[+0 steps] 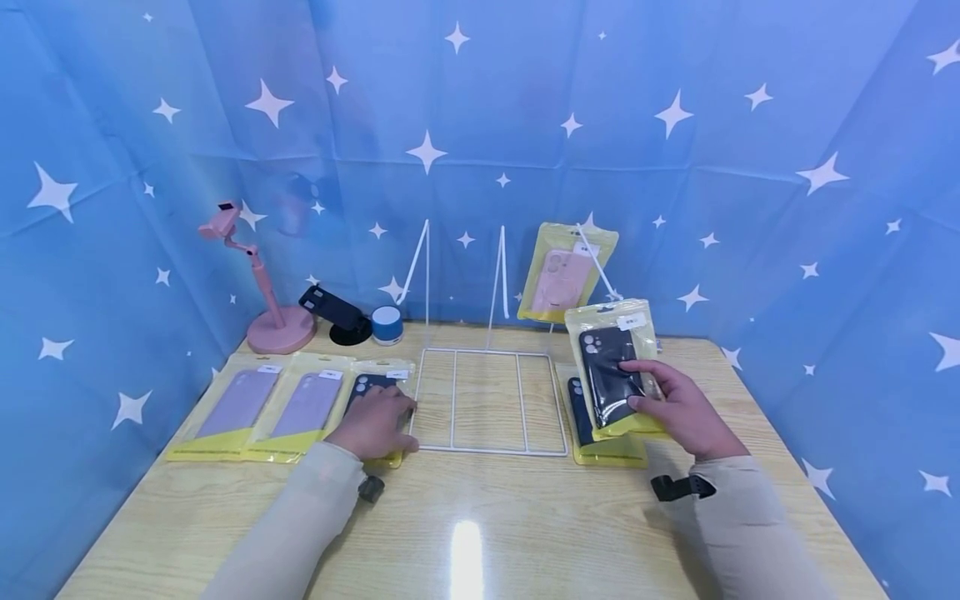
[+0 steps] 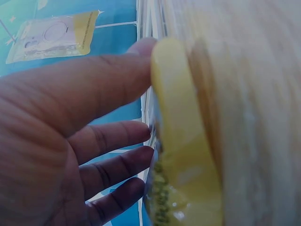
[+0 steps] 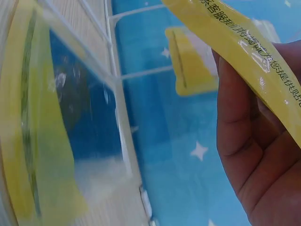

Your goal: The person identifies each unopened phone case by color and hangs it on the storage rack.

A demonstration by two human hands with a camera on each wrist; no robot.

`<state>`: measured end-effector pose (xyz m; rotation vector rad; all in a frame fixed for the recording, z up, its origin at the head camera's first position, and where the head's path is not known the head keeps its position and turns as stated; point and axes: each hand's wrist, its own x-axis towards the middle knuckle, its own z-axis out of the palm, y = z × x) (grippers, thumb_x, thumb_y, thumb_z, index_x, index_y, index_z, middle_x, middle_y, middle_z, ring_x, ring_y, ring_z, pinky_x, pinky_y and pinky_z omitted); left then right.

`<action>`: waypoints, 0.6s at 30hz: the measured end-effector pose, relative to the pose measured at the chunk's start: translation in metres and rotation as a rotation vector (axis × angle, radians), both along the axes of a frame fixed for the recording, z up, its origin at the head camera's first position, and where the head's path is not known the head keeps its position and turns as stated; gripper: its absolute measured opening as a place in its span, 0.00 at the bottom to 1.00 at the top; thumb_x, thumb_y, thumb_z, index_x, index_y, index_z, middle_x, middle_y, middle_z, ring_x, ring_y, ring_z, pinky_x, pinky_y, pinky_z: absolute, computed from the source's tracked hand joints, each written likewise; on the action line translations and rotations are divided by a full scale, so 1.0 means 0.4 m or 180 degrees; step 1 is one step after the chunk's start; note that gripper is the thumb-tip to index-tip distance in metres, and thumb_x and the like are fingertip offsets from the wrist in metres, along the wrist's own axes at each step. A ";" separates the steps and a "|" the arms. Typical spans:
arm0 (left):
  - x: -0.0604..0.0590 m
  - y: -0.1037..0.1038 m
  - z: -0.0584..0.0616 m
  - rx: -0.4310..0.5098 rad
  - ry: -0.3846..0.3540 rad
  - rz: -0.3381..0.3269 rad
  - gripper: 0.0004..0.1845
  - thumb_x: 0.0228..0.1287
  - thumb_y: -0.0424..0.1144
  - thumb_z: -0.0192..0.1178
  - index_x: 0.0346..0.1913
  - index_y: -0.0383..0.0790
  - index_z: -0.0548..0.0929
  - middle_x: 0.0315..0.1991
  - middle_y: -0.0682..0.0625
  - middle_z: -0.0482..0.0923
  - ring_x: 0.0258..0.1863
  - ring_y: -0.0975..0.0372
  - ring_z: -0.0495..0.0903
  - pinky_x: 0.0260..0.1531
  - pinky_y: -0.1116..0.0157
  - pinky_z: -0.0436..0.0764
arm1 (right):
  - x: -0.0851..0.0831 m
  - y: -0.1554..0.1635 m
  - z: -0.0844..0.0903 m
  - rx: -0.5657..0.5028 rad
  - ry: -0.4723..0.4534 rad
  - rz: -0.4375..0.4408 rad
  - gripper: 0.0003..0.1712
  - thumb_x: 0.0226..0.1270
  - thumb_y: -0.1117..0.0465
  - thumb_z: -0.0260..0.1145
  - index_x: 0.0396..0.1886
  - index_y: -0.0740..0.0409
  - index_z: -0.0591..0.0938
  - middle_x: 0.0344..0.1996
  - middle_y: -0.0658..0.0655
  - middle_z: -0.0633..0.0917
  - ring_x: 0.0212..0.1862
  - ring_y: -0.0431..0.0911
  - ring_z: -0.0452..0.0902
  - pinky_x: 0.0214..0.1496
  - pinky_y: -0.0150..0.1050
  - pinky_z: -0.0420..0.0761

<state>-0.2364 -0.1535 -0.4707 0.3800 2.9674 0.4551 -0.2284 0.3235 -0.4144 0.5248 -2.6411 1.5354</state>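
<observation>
I see my right hand (image 1: 678, 408) gripping a yellow-edged pouch with a black case (image 1: 611, 371) inside, thumb over its front and fingers behind, lifted and tilted above the table (image 1: 525, 517). Under it lies a second black-case pouch (image 1: 600, 442), flat on the table just right of the white wire rack (image 1: 487, 400). In the right wrist view the held pouch's yellow strip (image 3: 235, 52) crosses my palm (image 3: 263, 160), and the lying pouch (image 3: 42, 141) shows close up beside the rack wire. My left hand (image 1: 375, 425) rests with nearly straight fingers on a third dark-case pouch (image 1: 375, 387) at the left edge of the rack; the left wrist view shows the fingers (image 2: 113, 84) spread against the pouch's yellow edge (image 2: 183, 141), not curled round it. Left of that pouch lie two pouches with lilac cases (image 1: 311, 404) (image 1: 236, 404), side by side and overlapping slightly. A pouch with a pink case (image 1: 562, 275) leans on the rack's upright wires at the back. Along the far edge stand a pink phone stand (image 1: 262, 292), a black holder (image 1: 337, 312) and a small blue-and-white speaker (image 1: 387, 325). A blue cloth with white stars (image 1: 480, 125) surrounds the table.
</observation>
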 end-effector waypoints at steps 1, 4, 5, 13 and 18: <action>0.000 0.001 0.001 -0.0001 -0.0008 0.0003 0.36 0.55 0.55 0.80 0.66 0.48 0.85 0.65 0.47 0.80 0.63 0.50 0.75 0.68 0.46 0.75 | -0.001 -0.009 0.000 -0.0038 0.0014 0.0030 0.29 0.72 0.72 0.67 0.71 0.62 0.76 0.62 0.61 0.76 0.49 0.38 0.81 0.46 0.32 0.86; 0.002 0.003 0.003 0.0006 -0.0026 0.0006 0.36 0.54 0.55 0.80 0.66 0.47 0.85 0.65 0.47 0.80 0.63 0.50 0.75 0.68 0.46 0.75 | -0.007 -0.034 0.002 -0.0120 0.0065 0.0133 0.29 0.70 0.73 0.67 0.70 0.61 0.77 0.63 0.57 0.77 0.52 0.37 0.80 0.48 0.32 0.86; 0.003 0.003 0.003 0.0014 -0.0032 0.0007 0.36 0.54 0.55 0.80 0.66 0.47 0.85 0.65 0.47 0.80 0.63 0.50 0.75 0.68 0.46 0.74 | -0.009 -0.042 0.003 -0.0119 0.0102 0.0171 0.29 0.70 0.74 0.67 0.70 0.60 0.77 0.64 0.56 0.77 0.55 0.37 0.79 0.50 0.31 0.85; 0.002 0.003 0.004 -0.0001 -0.0006 -0.0020 0.35 0.54 0.55 0.80 0.65 0.48 0.85 0.64 0.47 0.80 0.62 0.50 0.75 0.67 0.46 0.75 | -0.025 -0.102 0.028 0.0023 0.0111 0.0366 0.28 0.69 0.73 0.68 0.68 0.56 0.80 0.68 0.60 0.76 0.58 0.40 0.74 0.44 0.33 0.83; -0.002 -0.003 -0.003 0.0006 -0.0014 0.0001 0.35 0.54 0.55 0.80 0.65 0.48 0.85 0.64 0.47 0.80 0.63 0.50 0.75 0.67 0.46 0.75 | -0.038 -0.137 0.050 0.0126 0.0022 0.0394 0.27 0.71 0.71 0.67 0.67 0.51 0.80 0.72 0.59 0.74 0.66 0.44 0.68 0.48 0.32 0.81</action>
